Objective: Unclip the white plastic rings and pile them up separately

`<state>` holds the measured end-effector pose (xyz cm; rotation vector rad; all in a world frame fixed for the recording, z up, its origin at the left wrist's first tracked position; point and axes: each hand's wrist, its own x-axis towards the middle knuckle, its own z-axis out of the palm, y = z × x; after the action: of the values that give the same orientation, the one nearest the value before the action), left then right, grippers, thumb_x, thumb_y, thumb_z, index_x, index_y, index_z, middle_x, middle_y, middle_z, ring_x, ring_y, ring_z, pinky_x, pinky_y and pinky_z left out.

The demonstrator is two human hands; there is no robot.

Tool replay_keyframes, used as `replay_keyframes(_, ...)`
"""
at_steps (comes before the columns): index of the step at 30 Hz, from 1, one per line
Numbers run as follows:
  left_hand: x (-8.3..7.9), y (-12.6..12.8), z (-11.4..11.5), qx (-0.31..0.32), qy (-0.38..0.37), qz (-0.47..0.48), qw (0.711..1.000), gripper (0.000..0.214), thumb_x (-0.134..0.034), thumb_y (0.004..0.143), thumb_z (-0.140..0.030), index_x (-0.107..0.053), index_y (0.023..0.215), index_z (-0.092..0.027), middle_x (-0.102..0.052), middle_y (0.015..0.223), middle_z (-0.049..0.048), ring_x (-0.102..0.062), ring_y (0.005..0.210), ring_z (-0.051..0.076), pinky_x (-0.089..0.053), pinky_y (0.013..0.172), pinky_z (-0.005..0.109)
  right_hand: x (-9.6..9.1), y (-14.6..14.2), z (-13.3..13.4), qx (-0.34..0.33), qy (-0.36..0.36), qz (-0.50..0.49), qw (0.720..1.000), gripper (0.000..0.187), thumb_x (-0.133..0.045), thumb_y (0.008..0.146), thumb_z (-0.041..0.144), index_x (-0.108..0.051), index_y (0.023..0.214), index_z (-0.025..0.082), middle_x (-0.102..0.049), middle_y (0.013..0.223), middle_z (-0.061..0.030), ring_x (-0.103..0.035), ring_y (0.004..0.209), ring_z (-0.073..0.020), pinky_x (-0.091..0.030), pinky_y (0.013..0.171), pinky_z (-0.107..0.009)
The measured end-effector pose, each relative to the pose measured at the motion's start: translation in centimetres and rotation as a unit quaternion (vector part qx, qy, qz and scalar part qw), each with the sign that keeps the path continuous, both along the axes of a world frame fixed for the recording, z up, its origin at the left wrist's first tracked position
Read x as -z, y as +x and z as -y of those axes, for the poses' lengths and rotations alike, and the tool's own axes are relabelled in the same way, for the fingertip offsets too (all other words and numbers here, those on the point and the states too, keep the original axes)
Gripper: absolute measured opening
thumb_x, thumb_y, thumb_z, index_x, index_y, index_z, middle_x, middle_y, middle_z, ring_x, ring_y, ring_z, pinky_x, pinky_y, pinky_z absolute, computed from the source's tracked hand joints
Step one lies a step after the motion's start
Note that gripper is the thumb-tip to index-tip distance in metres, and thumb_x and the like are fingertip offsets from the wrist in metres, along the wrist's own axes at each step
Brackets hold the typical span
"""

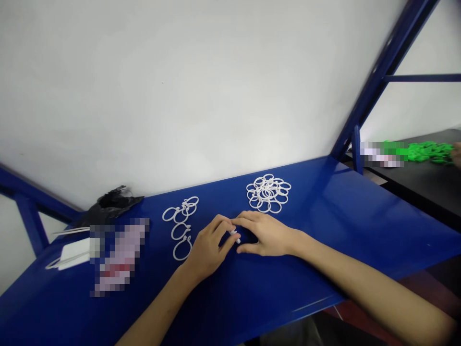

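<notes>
Over the middle of the blue table, my left hand is closed, pinching a small white plastic piece between thumb and fingers. Most of that piece is hidden by the fingers. My right hand comes in from the other side, its index fingertip close to or touching the left fingertips. Its thumb is stretched out and apart, and I see nothing held in it. Several white plastic rings with small clips lie left of my left hand. Beyond my right hand is a loose pile of white rings.
On the table's left are a crumpled black plastic bag, a white card-like item and a blurred-out pinkish packet. A white wall backs the blue table. Far right, green pieces lie near another person's hand.
</notes>
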<state>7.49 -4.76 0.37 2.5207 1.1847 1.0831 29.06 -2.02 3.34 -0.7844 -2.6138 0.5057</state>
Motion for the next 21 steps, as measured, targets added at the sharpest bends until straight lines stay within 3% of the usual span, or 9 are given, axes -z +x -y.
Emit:
replay_keyframes(7,-0.2,-0.5,-0.35,-0.026,0.007,-0.013,1.0,0.014,-0.056,0.096,-0.033,-0.057,0.087,-0.021,-0.061,0.082,-0.0017,-0.061,0.075,0.013,-0.049,0.071,0.026,0.69,0.16,-0.58,0.038,0.027,-0.049,0.998,0.028,-0.047,0.1,0.026,-0.062,0.121,0.015,-0.068,0.102,-0.0096,-0.064,0.09,-0.0184,-0.051,0.081,-0.033)
replay_keyframes(13,0.24,-0.28,-0.16,-0.036,-0.02,-0.035,0.999,0.018,-0.053,0.096,-0.038,-0.059,0.09,-0.023,-0.067,0.079,-0.0018,-0.065,0.074,0.015,-0.049,0.069,0.027,0.77,0.42,-0.74,0.055,0.036,-0.039,0.997,0.029,-0.043,0.101,0.023,-0.063,0.121,0.016,-0.069,0.104,-0.0084,-0.066,0.088,-0.0172,-0.05,0.077,-0.029)
replay_keyframes(21,0.7,-0.29,-0.32,-0.088,-0.029,-0.028,0.995,0.02,-0.05,0.097,-0.037,-0.06,0.109,-0.025,-0.072,0.086,-0.0004,-0.068,0.077,0.016,-0.052,0.072,0.029,0.77,0.45,-0.76,0.05,0.033,-0.001,0.998,0.029,-0.044,0.102,0.028,-0.069,0.114,0.017,-0.069,0.093,-0.0068,-0.062,0.074,-0.014,-0.042,0.064,-0.025)
